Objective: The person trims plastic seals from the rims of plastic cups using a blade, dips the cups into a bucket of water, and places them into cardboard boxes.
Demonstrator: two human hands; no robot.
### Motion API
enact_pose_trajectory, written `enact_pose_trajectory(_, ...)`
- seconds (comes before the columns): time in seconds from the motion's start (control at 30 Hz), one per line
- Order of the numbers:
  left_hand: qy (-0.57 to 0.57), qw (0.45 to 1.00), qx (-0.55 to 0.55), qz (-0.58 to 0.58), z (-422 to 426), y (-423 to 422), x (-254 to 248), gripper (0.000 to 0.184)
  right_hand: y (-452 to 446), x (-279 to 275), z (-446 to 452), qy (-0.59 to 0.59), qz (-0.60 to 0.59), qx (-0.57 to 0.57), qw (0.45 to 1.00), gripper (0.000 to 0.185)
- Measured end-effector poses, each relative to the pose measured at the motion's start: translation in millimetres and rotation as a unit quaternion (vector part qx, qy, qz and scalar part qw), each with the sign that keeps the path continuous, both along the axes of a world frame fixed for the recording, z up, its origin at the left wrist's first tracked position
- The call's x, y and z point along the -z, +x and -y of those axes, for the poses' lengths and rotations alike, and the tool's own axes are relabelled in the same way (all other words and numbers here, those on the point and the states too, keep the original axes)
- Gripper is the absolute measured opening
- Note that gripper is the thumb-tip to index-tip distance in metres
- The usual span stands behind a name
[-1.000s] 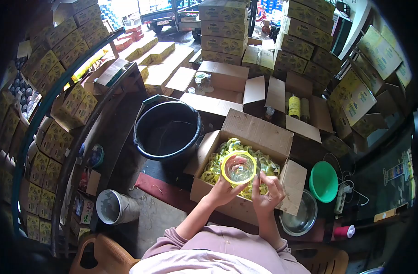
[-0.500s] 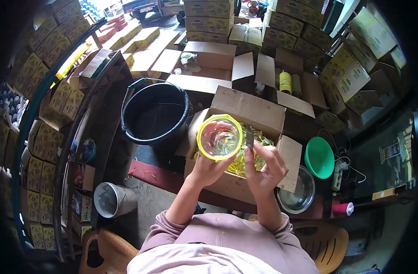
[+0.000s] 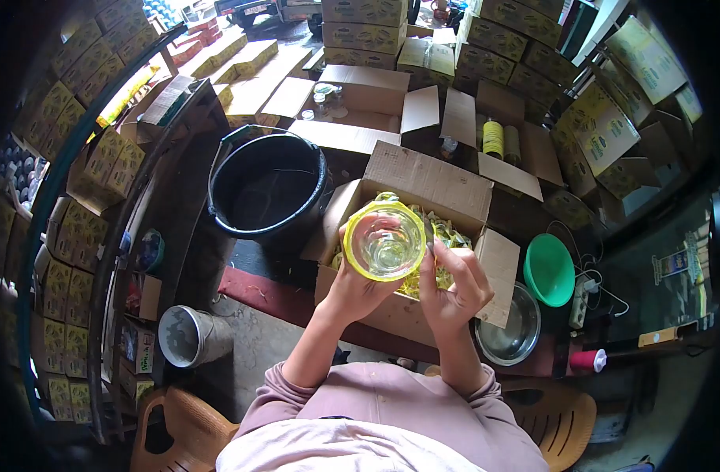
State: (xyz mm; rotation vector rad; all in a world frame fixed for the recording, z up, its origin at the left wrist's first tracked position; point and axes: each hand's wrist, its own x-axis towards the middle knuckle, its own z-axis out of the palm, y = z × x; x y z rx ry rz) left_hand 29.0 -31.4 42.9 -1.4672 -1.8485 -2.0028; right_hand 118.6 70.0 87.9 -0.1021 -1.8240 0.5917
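Note:
My left hand [image 3: 352,289] is wrapped round a clear glass jar [image 3: 385,241] with a yellow rim, its round opening turned toward the camera. Close beside the jar on the right, my right hand [image 3: 456,285] pinches a small thin dark blade, partly hidden by the fingers. Both hands are above an open cardboard box [image 3: 428,179], which holds a heap of yellow and clear strips [image 3: 446,230].
A black bucket [image 3: 267,185] stands left of the box, with a grey bucket [image 3: 195,337] lower down. At right are a green bowl [image 3: 550,270], a metal bowl [image 3: 511,330] and a pink spool [image 3: 584,360]. Open cartons [image 3: 352,140] and stacked boxes lie beyond.
The view has shifted. The jar has come nearer the camera and moved left relative to the box, still in my left hand. My right hand keeps the blade beside its rim.

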Motion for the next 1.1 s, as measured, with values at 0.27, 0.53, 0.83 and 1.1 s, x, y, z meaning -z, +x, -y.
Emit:
enact_pose_trajectory(0.27,-0.039,0.999,0.014,0.032,4.8,2.8,-0.9,0.078,-2.7,-1.7,-7.5,0.009,0.008,-0.01,1.0,0.024)
enact_pose_trajectory(0.53,-0.06,0.998,0.003,0.009,7.9,-1.6,4.5,0.074,-0.5,5.0,-14.1,-0.055,0.02,-0.07,0.996,0.022)
enact_pose_trajectory(0.83,-0.077,0.997,0.032,0.001,4.7,1.9,4.2,0.074,3.5,10.2,-24.8,-0.084,0.034,-0.093,0.992,0.022)
enact_pose_trajectory(1.1,-0.099,0.991,0.088,-0.008,2.4,2.0,6.0,0.076,12.8,10.5,-28.0,-0.078,0.039,-0.079,0.993,0.022)
